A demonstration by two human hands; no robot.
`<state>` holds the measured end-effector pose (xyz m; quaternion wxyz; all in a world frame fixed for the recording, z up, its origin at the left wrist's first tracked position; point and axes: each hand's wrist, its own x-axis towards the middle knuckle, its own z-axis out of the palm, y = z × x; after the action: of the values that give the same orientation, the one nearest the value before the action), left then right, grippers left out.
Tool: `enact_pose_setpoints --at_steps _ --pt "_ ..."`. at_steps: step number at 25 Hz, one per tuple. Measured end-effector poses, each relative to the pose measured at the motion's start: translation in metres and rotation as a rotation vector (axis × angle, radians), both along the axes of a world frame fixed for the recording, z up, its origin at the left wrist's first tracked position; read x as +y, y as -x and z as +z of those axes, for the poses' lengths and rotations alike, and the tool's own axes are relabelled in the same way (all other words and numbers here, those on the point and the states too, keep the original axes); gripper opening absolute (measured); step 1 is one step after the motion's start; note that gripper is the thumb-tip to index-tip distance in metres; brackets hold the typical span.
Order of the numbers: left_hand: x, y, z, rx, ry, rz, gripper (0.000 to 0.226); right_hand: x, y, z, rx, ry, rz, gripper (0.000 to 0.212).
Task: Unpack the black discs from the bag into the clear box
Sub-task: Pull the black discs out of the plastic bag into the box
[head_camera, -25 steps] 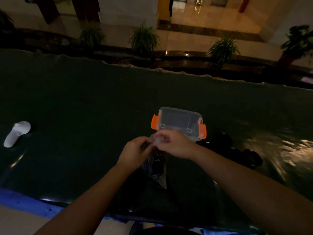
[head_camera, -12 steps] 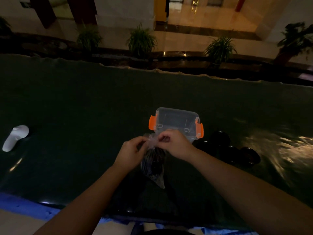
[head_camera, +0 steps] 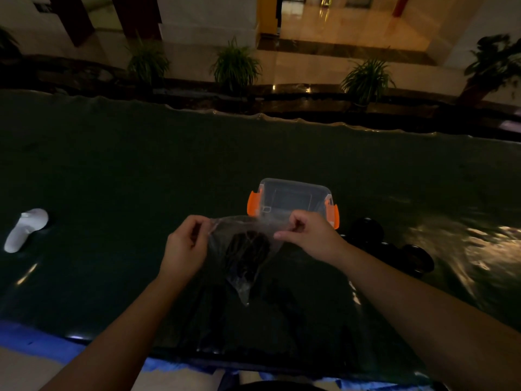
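Black discs [head_camera: 246, 251] sit bunched inside a clear plastic bag [head_camera: 242, 266], showing as a dark, ribbed-looking mass through the film; the light is too dim to count them. The bag hangs in front of the person, above the dark green worktop [head_camera: 112, 179], its top edge stretched wide and its lower end tapering to a crumpled point. The left hand [head_camera: 184, 249] pinches the bag's top left corner, its grip closed on the film with fingers curled. The right hand [head_camera: 307, 235] pinches the top right corner in the same way, thumb and fingers curled on the plastic. Between the two hands the bag's mouth is pulled taut.

Just beyond the hands stands the clear box [head_camera: 293, 201], rectangular, see-through, with an orange latch at each short end. Whether its lid is on cannot be told. To the right of the box, near the right forearm, several more dark round objects [head_camera: 392, 246] lie on the worktop, glossy at their rims and hard to separate in the gloom. Far to the left lies a white handheld controller [head_camera: 25, 230]. Potted plants [head_camera: 235, 64] stand on the shiny floor beyond the worktop's far edge.
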<state>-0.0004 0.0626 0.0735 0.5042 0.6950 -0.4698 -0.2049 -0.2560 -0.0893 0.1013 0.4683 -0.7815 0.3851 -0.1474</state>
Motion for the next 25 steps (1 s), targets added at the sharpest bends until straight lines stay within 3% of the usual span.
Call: enact_pose_setpoints --at_steps 6,9,11,17,19,23,25 --pt "0.001 -0.004 0.002 0.038 -0.001 -0.030 0.019 0.004 0.004 0.004 0.108 0.132 -0.006 0.022" --pt "-0.002 0.004 0.003 0.010 0.022 -0.082 0.025 0.011 -0.006 0.016 0.141 0.363 0.085 0.056" --pt "-0.007 0.008 0.005 -0.005 0.023 -0.119 0.023 0.015 -0.017 0.022 0.193 0.509 0.187 0.066" --pt "-0.025 0.022 0.010 -0.093 -0.043 -0.275 0.015 0.020 -0.020 0.020 0.119 0.425 0.175 0.008" --pt "-0.030 0.022 0.004 -0.158 -0.077 -0.328 0.036 0.019 -0.010 0.017 0.118 0.393 0.118 0.005" --pt "-0.041 0.028 -0.022 -0.368 -0.319 -0.474 0.089 0.016 0.023 0.004 0.162 0.361 0.018 0.006" --pt "-0.049 0.039 -0.038 -0.482 -0.389 -0.566 0.102 0.017 0.042 -0.007 0.173 0.303 -0.049 0.006"
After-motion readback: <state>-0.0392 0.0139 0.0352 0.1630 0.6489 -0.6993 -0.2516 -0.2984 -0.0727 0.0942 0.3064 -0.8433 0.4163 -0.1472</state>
